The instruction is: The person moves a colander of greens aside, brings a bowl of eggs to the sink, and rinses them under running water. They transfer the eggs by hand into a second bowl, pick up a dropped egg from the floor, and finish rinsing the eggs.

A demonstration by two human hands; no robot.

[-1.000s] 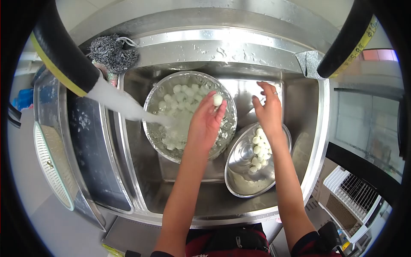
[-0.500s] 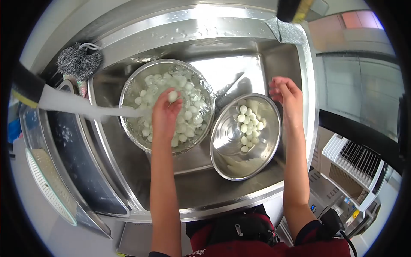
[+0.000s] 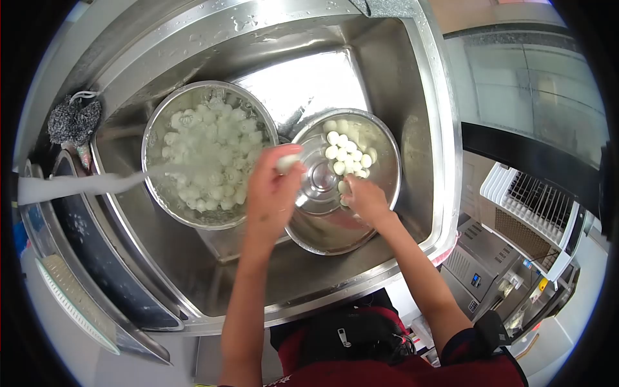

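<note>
A steel bowl [image 3: 151,187] on the left holds water and many small white peeled eggs [image 3: 219,145], which look like quail eggs. Beside it a second steel bowl [image 3: 390,151] contains a smaller cluster of quail eggs [image 3: 348,151]. My left hand [image 3: 267,193], slightly blurred, is closed on one quail egg [image 3: 288,163] at the near edge between both bowls. Inside the right bowl, my right hand [image 3: 365,201] has its fingers closed at a quail egg [image 3: 343,186] below the cluster. Its fingertips are partly hidden.
A stream of water [image 3: 84,188] runs from the left into the left bowl. Both bowls stand in a steel sink [image 3: 412,129]. A wire scourer [image 3: 74,120] hangs at the upper left, above dark trays [image 3: 109,258]. A white rack [image 3: 529,206] stands at the right.
My left hand has moved right with its egg, from above the left bowl to the right bowl's edge. My right hand has come down into the right bowl. The camera view has shifted.
</note>
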